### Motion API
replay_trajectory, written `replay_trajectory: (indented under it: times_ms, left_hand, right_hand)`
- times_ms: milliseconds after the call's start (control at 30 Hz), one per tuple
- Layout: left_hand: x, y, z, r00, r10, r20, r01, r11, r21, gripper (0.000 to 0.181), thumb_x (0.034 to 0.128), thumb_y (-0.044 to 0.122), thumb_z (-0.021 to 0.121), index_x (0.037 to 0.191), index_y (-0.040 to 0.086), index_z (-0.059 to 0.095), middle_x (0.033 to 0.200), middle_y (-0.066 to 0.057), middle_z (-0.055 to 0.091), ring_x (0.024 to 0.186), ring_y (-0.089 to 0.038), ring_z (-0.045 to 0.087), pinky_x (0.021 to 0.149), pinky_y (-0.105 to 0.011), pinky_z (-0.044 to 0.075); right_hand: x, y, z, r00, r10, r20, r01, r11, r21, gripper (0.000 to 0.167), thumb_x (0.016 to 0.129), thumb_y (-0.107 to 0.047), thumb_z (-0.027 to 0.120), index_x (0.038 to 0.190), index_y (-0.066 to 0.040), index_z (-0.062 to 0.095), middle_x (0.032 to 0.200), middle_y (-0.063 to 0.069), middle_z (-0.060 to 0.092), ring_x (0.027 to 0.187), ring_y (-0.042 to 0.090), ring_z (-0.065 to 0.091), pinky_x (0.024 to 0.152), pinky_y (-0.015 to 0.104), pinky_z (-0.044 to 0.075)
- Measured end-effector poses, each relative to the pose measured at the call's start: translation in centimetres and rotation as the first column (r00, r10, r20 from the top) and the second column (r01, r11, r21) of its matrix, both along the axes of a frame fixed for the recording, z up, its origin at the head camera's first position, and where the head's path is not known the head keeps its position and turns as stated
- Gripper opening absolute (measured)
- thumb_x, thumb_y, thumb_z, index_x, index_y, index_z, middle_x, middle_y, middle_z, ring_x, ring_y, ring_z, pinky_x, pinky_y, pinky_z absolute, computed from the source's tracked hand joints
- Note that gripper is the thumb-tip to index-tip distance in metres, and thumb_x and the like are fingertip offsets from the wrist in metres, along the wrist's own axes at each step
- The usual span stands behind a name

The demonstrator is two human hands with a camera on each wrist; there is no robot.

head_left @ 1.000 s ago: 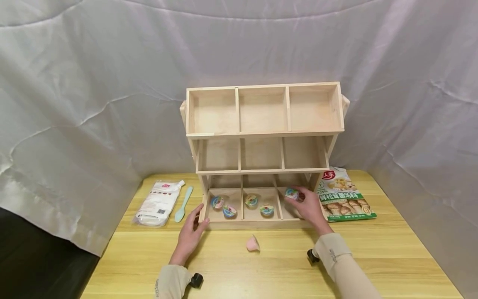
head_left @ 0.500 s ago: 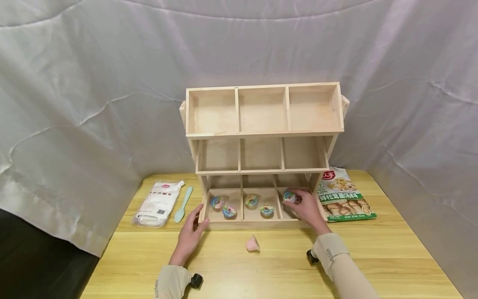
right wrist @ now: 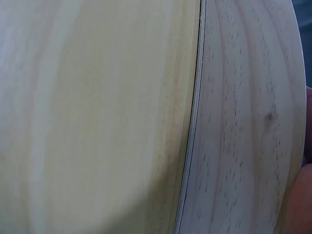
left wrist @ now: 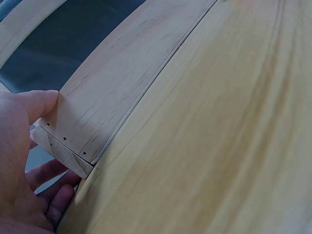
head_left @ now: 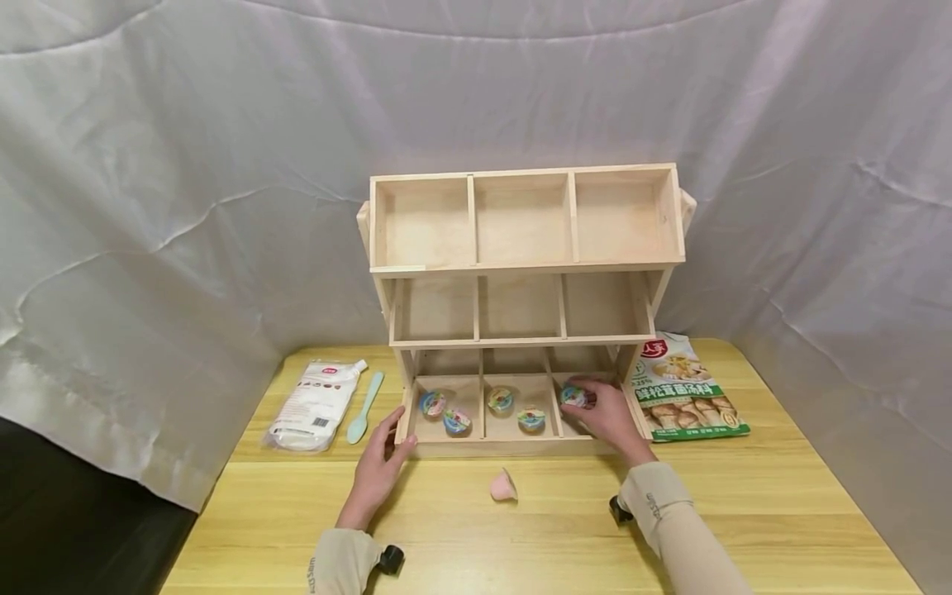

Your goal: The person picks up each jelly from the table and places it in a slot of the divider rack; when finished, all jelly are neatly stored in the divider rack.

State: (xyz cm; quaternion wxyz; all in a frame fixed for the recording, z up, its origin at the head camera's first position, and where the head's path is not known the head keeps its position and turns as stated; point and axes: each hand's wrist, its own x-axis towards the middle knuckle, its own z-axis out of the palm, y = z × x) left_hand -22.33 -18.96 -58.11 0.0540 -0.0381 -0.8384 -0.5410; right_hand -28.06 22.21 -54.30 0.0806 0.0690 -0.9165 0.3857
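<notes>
A three-tier wooden storage rack (head_left: 521, 447) with divided compartments stands on the table. My left hand (head_left: 379, 467) grips the front left corner of its bottom tier. In the left wrist view the thumb lies on the front board (left wrist: 122, 73), with the other fingers curled round the side. My right hand (head_left: 611, 417) pinches a jelly cup (head_left: 573, 396) with a colourful lid inside the bottom right compartment. Two jelly cups (head_left: 457, 422) sit in the bottom left compartment, and two more jelly cups (head_left: 531, 420) are in the middle one. In the right wrist view, only fingers (right wrist: 298, 202) show at the edge.
On the table (head_left: 476, 545), before the rack, lies a small pink cup (head_left: 502, 486) on its side. To the left are a white packet (head_left: 318, 403) and a mint-green spoon (head_left: 364, 408). A green-and-white mushroom seasoning bag (head_left: 686, 388) lies right of the rack. Grey cloth (head_left: 223, 165) hangs behind.
My right hand has shifted slightly left and lower with the jelly cup, into the bottom right compartment. The left hand has stayed on the rack's corner.
</notes>
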Motion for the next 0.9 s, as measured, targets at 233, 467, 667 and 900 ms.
replay_trajectory:
  times_ms: [233,467,667,900]
  left_hand:
    - [0.01,-0.01,0.05,1.0,0.002,0.011,-0.002,1.0,0.006,0.061,0.1028,0.036,0.065,0.159,0.025,0.042,0.156,-0.014,0.049,0.135,-0.032,0.056,0.109,-0.049,0.047]
    - [0.0,-0.05,0.04,1.0,0.002,0.023,-0.002,1.0,0.011,0.061,0.1025,0.037,0.066,0.158,0.026,0.042,0.155,-0.013,0.05,0.134,-0.031,0.057,0.108,-0.046,0.048]
    - [-0.05,-0.02,-0.09,1.0,0.0,0.003,0.0,1.0,-0.004,0.063,0.103,0.038,0.065,0.159,0.023,0.041,0.154,-0.016,0.05,0.133,-0.033,0.057,0.107,-0.046,0.048]
    - [-0.02,-0.01,-0.02,1.0,0.003,0.015,-0.003,1.0,-0.003,0.062,0.1031,0.038,0.065,0.159,0.024,0.042,0.153,-0.015,0.05,0.132,-0.032,0.057,0.107,-0.045,0.049]
  right_hand:
    - [-0.03,-0.01,0.0,1.0,-0.001,0.012,0.001,1.0,0.015,0.05,0.088,-0.02,0.084,0.131,0.001,0.069,0.115,0.024,0.073,0.09,0.03,0.072,0.074,0.039,0.061]
    - [-0.07,-0.03,-0.03,1.0,-0.004,0.013,0.003,1.0,0.029,0.048,0.088,-0.02,0.084,0.129,0.001,0.069,0.113,0.023,0.074,0.091,0.03,0.072,0.075,0.041,0.061]
    - [-0.08,0.05,-0.09,1.0,-0.005,0.012,0.004,0.999,0.034,0.047,0.088,-0.019,0.083,0.128,0.002,0.07,0.113,0.023,0.074,0.093,0.031,0.072,0.077,0.043,0.061]
    - [-0.1,0.08,-0.11,1.0,-0.009,0.014,0.008,0.999,0.048,0.047,0.088,-0.019,0.083,0.128,0.002,0.07,0.112,0.023,0.075,0.093,0.032,0.072,0.079,0.045,0.061]
